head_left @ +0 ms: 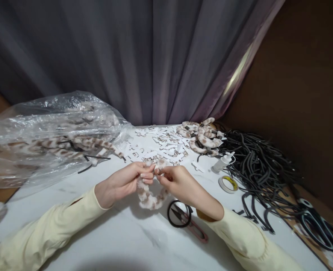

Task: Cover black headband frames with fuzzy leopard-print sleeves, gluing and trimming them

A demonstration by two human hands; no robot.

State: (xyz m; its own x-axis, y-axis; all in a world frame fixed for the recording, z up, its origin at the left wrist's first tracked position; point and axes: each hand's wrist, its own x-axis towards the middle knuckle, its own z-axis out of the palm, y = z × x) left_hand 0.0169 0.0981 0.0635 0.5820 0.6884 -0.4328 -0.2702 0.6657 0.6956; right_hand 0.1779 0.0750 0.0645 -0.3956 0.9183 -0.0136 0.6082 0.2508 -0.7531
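A white fluffy ring with brown spots (151, 199) hangs between my hands over the white table. My left hand (124, 180) is closed on its upper left side, thumb and fingers pinching the plush. My right hand (180, 182) pinches at the top of the ring, its fingertips meeting those of the left. What lies exactly between the fingertips is too small to make out. Just below my right hand, a black ring (169, 216) lies around the blades of small thread snips (199, 230) with pinkish handles.
A clear plastic bag (79, 109) of spotted fluffy strips fills the left. Behind my hands lie scattered paper scraps (166, 141) and a pile of fluffy rings (208, 137). To the right are a white squeeze bottle (222, 162), a tape roll (227, 185), black tubes (256, 162) and large scissors (314, 224).
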